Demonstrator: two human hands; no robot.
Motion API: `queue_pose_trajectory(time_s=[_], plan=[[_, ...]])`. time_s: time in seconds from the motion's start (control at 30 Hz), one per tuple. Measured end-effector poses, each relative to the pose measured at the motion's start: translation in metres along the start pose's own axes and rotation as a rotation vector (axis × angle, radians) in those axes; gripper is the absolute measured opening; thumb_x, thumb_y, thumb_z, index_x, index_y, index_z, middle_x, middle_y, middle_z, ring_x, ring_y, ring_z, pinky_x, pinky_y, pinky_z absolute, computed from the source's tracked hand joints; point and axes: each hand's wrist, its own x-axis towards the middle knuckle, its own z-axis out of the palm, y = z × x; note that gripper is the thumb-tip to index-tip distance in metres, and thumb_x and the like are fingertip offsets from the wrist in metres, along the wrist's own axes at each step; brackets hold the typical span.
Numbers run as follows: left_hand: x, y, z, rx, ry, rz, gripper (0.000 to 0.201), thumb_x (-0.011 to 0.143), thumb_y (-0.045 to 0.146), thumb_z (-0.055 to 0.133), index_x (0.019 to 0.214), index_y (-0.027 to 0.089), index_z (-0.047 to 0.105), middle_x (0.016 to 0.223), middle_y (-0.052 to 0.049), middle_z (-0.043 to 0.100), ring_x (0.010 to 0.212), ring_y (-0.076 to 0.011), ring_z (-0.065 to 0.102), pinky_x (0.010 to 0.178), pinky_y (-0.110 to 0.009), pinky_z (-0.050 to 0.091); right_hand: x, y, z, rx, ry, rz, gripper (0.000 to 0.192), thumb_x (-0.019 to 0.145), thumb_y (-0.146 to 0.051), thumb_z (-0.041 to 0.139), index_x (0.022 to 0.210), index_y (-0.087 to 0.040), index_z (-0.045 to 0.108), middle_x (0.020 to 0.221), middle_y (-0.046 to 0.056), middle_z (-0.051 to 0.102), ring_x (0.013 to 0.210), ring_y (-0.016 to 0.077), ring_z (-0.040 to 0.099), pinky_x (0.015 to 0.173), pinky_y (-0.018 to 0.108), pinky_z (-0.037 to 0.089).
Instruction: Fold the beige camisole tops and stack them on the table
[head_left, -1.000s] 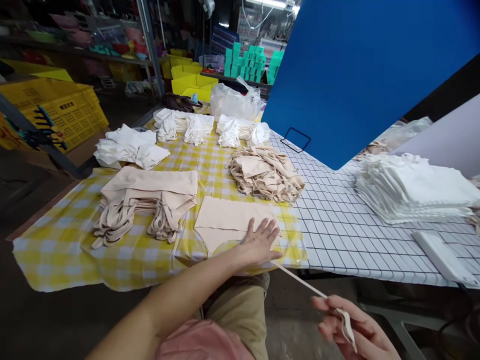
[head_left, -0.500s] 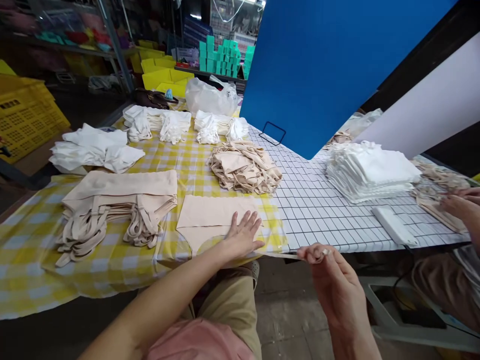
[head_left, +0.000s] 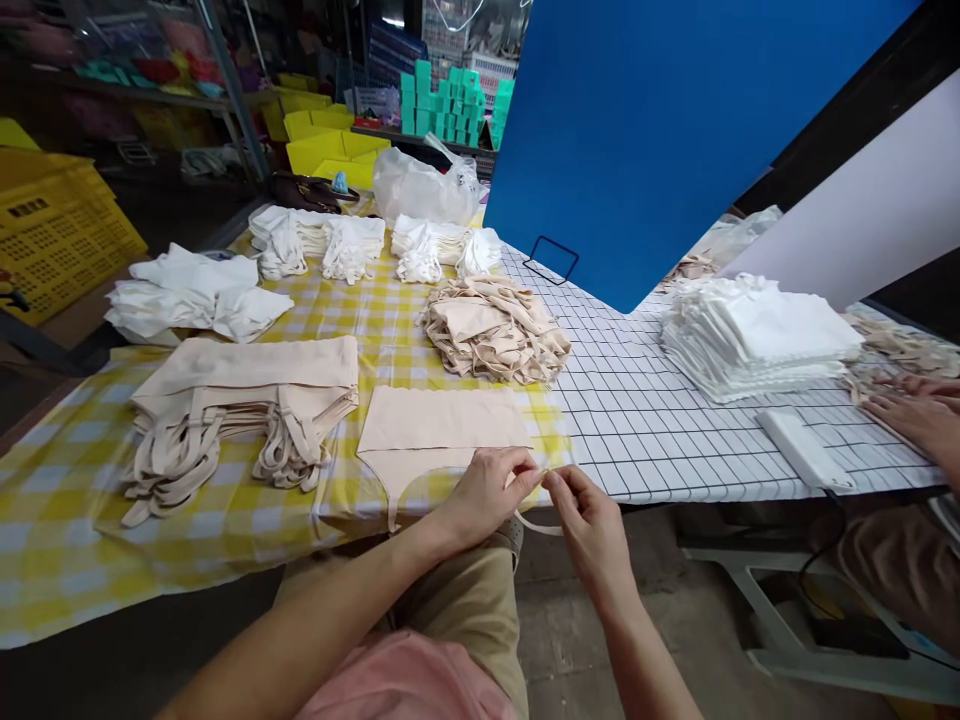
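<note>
A beige strappy garment lies flat at the table's front edge. Both my hands meet at its right corner, fingertips almost touching. My left hand is closed in a pinch on the garment's strap. My right hand pinches the same thin strap, whose loop hangs below the table edge. Exactly what sits between the fingertips is too small to make out. Left of the garment is a stack of folded beige garments with straps hanging forward. Behind it rests a loose heap of beige garments.
White garment stacks line the back, beside a plastic bag. A blue board leans over the table. To the right are a white garment pile, a white power strip and another person's hands.
My left hand has lifted from lying flat on the garment and closed on the strap. My right hand has moved left to meet it, and the strap has gone from taut to slack.
</note>
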Motion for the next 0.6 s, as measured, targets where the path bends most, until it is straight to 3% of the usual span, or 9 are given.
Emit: queue_pose_trajectory(time_s=[0.13,0.27,0.4,0.5,0.6], plan=[[0.001,-0.011,-0.002,-0.251,-0.011,-0.188,0.02,0.073,0.031,0.047,0.06,0.016,0.052,0.058,0.002,0.054,0.059,-0.0114,0.049,0.06,-0.022,0.039,-0.002,0.003,0.007,-0.124,-0.046,-0.083,0.029,0.085,-0.041,0.043,0.07,-0.018,0.053,0.052,-0.004,0.044,0.044,0.0086,0.036,0.044,0.02,0.029],[-0.003,-0.02,-0.003,-0.538,-0.052,-0.375,0.016,0.065,0.026,0.048,0.054,0.015,0.051,0.046,0.004,0.049,0.047,-0.0084,0.045,0.054,-0.021,0.036,-0.004,0.006,0.011,-0.235,-0.097,-0.247,0.021,0.085,-0.035,0.047,0.095,-0.019,0.057,0.071,0.002,0.059,0.057,0.0124,0.053,0.05,0.021,0.037],[-0.007,-0.027,-0.007,-0.634,-0.108,-0.536,0.015,0.063,0.025,0.046,0.051,0.016,0.045,0.043,0.006,0.041,0.041,-0.0065,0.04,0.047,-0.02,0.03,-0.001,0.009,0.016,-0.354,-0.123,-0.413,0.023,0.09,-0.029,0.041,0.087,-0.021,0.062,0.071,0.003,0.057,0.06,0.0133,0.054,0.054,0.022,0.037],[-0.004,-0.035,-0.015,-0.449,-0.118,-0.493,0.017,0.069,0.026,0.043,0.054,0.017,0.044,0.047,0.006,0.042,0.044,-0.0079,0.04,0.047,-0.021,0.031,0.012,0.014,0.022,-0.334,-0.124,-0.448,0.025,0.09,-0.027,0.041,0.082,-0.019,0.064,0.068,0.002,0.054,0.058,0.0123,0.051,0.054,0.021,0.037],[0.005,-0.047,-0.026,0.056,0.043,-0.283,0.012,0.074,0.021,0.045,0.066,0.016,0.052,0.06,0.002,0.051,0.06,-0.0119,0.048,0.06,-0.024,0.039,0.033,0.022,0.029,-0.263,-0.127,-0.409,0.021,0.086,-0.023,0.045,0.077,-0.018,0.063,0.072,0.003,0.054,0.063,0.0131,0.053,0.058,0.022,0.039]])
